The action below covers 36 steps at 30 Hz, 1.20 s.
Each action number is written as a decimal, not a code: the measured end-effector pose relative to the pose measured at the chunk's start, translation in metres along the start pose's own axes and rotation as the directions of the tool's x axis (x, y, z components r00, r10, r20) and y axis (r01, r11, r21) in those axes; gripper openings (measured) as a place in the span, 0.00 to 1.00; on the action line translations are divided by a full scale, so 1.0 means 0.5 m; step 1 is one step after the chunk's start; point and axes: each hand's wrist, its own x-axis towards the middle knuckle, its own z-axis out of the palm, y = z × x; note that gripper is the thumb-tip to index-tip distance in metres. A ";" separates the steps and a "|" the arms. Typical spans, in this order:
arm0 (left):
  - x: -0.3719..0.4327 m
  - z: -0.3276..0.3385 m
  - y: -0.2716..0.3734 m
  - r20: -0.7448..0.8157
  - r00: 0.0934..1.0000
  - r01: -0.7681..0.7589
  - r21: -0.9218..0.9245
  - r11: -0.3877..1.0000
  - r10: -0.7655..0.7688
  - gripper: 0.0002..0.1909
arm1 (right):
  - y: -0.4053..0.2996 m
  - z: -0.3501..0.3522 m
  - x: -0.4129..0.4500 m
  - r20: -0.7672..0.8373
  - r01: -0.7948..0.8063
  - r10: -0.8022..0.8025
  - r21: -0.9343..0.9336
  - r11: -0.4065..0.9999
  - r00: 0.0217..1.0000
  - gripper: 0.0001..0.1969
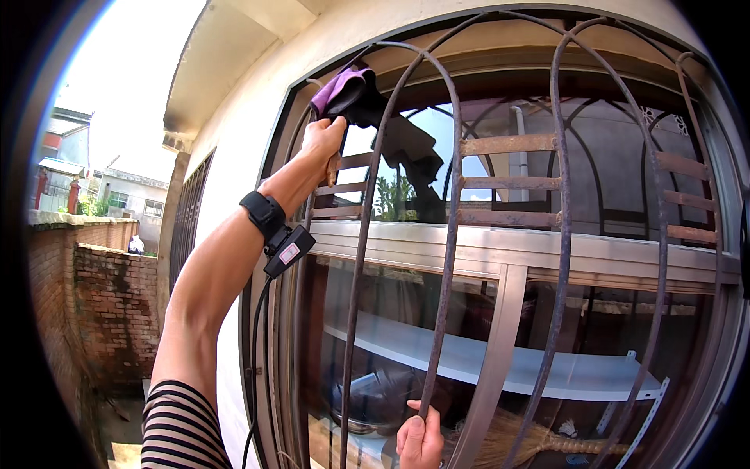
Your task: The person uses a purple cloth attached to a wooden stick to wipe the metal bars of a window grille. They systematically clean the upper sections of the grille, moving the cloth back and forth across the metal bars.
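My left hand [323, 139] is raised to the upper left of the window and grips a purple cloth [335, 92] with a dark underside. The cloth is bunched by the top left curve of the rusty metal window grille [454, 234]; whether it touches the bar or the glass behind is hard to tell. A dark reflection of the arm and cloth shows in the upper window pane [498, 158]. Low in the view, my right hand [420, 439] is closed around an upright bar of the grille. A black strap with a small device [287, 249] sits on my left wrist.
Behind the lower glass are a pale metal shelf [433, 346], a straw broom [515, 439] and a dark rounded object [375, 398]. A black cable [256, 352] hangs from the wrist device. Brick walls [117, 311] border a narrow passage at left.
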 end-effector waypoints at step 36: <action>0.032 -0.050 -0.034 0.165 0.810 -0.532 0.611 0.586 0.563 0.21 | -0.018 -0.022 -0.007 -0.031 0.002 -0.004 -0.042 0.999 1.000 0.15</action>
